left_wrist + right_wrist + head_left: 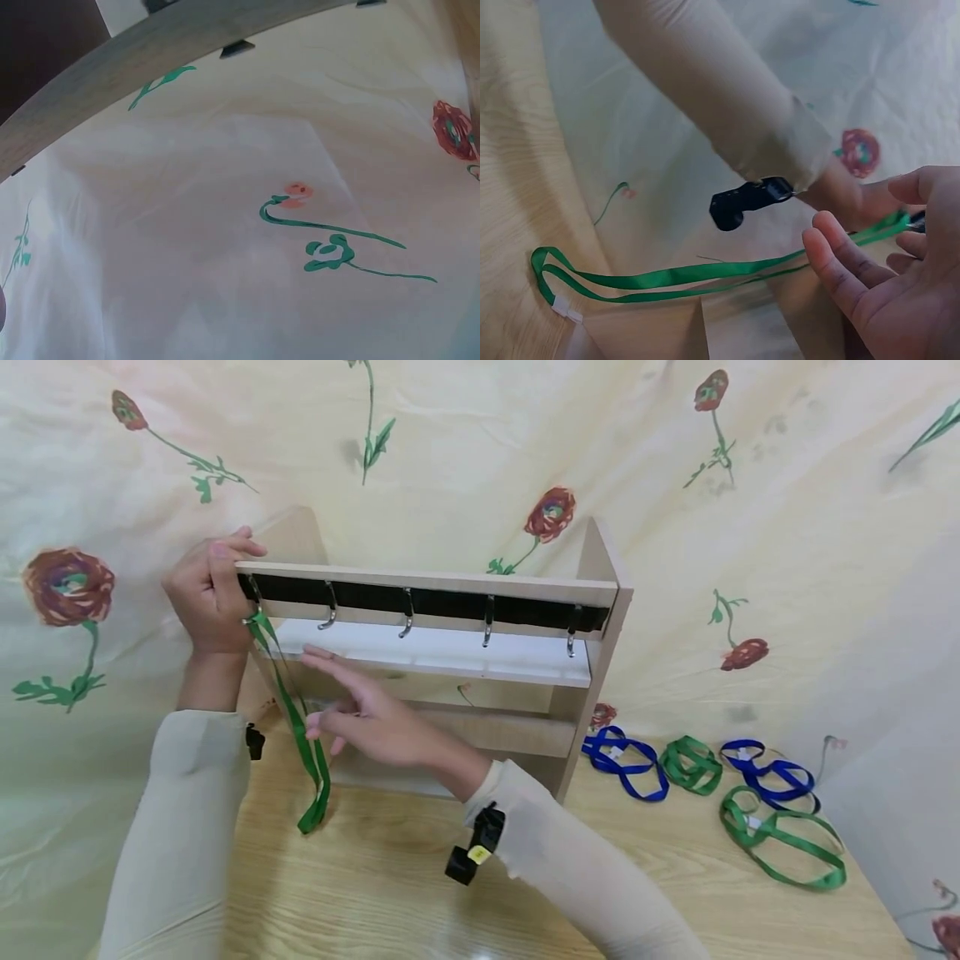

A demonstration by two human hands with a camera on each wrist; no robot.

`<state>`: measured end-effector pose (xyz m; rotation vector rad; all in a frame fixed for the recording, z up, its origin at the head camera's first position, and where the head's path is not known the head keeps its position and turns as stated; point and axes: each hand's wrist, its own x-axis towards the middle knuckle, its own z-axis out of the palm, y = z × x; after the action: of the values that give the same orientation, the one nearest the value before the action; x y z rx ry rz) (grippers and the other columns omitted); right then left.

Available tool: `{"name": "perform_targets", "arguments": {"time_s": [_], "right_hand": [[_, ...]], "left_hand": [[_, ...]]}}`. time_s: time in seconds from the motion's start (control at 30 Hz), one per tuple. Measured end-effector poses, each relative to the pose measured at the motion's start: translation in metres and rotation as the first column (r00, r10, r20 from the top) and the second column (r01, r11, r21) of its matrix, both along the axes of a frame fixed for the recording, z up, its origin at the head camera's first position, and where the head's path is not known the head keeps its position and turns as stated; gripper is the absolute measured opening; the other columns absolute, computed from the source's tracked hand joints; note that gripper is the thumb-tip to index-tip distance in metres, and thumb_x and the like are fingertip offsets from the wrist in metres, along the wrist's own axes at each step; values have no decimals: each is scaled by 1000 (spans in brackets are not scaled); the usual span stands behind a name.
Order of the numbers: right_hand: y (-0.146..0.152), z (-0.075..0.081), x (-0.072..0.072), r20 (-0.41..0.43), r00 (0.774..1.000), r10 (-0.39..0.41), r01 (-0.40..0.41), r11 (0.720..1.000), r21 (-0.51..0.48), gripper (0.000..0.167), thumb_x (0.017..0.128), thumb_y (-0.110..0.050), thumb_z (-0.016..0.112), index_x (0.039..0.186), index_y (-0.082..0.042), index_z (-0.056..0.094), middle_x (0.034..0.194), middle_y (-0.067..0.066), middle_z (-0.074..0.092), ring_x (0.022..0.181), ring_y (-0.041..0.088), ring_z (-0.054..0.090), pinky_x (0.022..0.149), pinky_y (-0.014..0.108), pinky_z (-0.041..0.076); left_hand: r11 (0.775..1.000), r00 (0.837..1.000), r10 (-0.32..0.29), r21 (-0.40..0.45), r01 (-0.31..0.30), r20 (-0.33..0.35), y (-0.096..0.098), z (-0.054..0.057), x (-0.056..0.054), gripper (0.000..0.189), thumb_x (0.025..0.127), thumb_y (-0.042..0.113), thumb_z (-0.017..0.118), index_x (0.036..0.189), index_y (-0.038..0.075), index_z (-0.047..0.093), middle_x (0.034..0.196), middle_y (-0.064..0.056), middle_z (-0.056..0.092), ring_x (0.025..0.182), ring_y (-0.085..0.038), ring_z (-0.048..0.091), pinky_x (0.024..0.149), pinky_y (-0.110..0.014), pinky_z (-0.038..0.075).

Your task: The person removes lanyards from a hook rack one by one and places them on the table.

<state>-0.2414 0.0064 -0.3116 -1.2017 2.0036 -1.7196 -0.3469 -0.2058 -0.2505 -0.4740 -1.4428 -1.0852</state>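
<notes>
A wooden hook rack [427, 578] stands against the cloth, with a row of several metal hooks along a black strip on its top rail. My left hand [212, 589] grips the rail's left end. From the leftmost hook, beside that hand, hangs a green lanyard [303, 739] in a long loop; the right wrist view shows a white tag [566, 309] at its bottom. My right hand [375, 714] is raised in front of the rack near the lanyard, fingers extended and holding nothing. Whether its fingertips touch the lanyard cannot be told.
Two blue lanyards [630, 764] and two green lanyards [783, 843] lie coiled on the wooden table [360, 877], right of the rack. A white shelf board [450, 652] sits below the hooks. Flower-printed cloth [450, 460] covers the wall behind.
</notes>
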Motion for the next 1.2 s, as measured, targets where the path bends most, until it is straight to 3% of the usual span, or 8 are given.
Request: {"name": "perform_targets", "arguments": {"time_s": [0.23, 0.6, 0.73, 0.87, 1.0, 1.07, 1.13, 1.2], "right_hand": [[-27, 8, -9, 54, 998, 14, -17, 999, 48, 69, 106, -3, 53, 168, -22, 29, 178, -17, 12, 92, 6, 72, 77, 34, 63], [-48, 14, -15, 133, 990, 44, -58, 993, 101, 61, 108, 0, 46, 166, -15, 35, 172, 5, 35, 91, 18, 78, 75, 45, 63], [-48, 11, -19, 148, 989, 13, -23, 998, 64, 58, 110, -3, 46, 166, -17, 35, 144, 17, 67, 97, 26, 78, 82, 44, 63], [-42, 9, -19, 52, 998, -26, 25, 999, 30, 54, 110, -1, 44, 163, -15, 42, 157, 10, 58, 112, 16, 71, 85, 29, 60], [-34, 11, -12, -94, 994, -48, 51, 998, 36, 54, 109, -3, 42, 162, -17, 44, 171, -3, 39, 71, 13, 56, 65, 22, 48], [-30, 15, -6, -187, 980, -62, 73, 996, 52, 53, 110, -5, 42, 162, -18, 44, 173, -5, 35, 74, 14, 54, 67, 22, 47], [-27, 19, -1, -275, 958, -76, 97, 993, 64, 53, 110, -6, 42, 162, -17, 44, 174, -4, 32, 96, 11, 62, 72, 21, 47], [-25, 22, 4, -365, 927, -89, 118, 991, 58, 51, 110, -6, 43, 161, -12, 45, 174, 0, 34, 135, 6, 55, 92, 17, 47]], "left_hand": [[1000, 1000, 8, 9, -7, -12, 0, 1, 0, 48, 100, 17, 46, 71, -11, 73, 76, -19, 77, 95, -7, 81, 99, -32, 59], [1000, 1000, -5, 21, 5, -20, 0, -1, 0, 51, 100, 16, 45, 63, -13, 65, 75, -23, 75, 90, -2, 79, 100, -34, 60], [1000, 1000, -16, 11, 16, -21, 0, -1, 0, 51, 100, 17, 45, 64, -13, 65, 75, -25, 74, 89, -3, 78, 101, -36, 59], [1000, 1000, -18, 3, 18, -21, 1, -1, 1, 51, 100, 17, 45, 65, -13, 65, 76, -28, 73, 88, 0, 77, 101, -36, 59], [1000, 999, -17, 5, 18, -27, 2, -1, 1, 50, 100, 17, 45, 67, -14, 67, 76, -31, 72, 88, 1, 77, 101, -37, 59], [1000, 999, -18, 3, 18, -31, 3, 0, 2, 49, 100, 15, 45, 68, -14, 67, 76, -32, 71, 89, -1, 78, 101, -36, 59], [1000, 999, -17, -3, 17, -31, 4, 0, 4, 48, 100, 14, 44, 69, -15, 68, 76, -34, 71, 92, -6, 80, 101, -37, 59], [1000, 999, -17, -2, 17, -34, 5, 1, 5, 48, 99, 13, 44, 67, -15, 66, 76, -35, 71, 92, -10, 81, 101, -35, 59]]}}
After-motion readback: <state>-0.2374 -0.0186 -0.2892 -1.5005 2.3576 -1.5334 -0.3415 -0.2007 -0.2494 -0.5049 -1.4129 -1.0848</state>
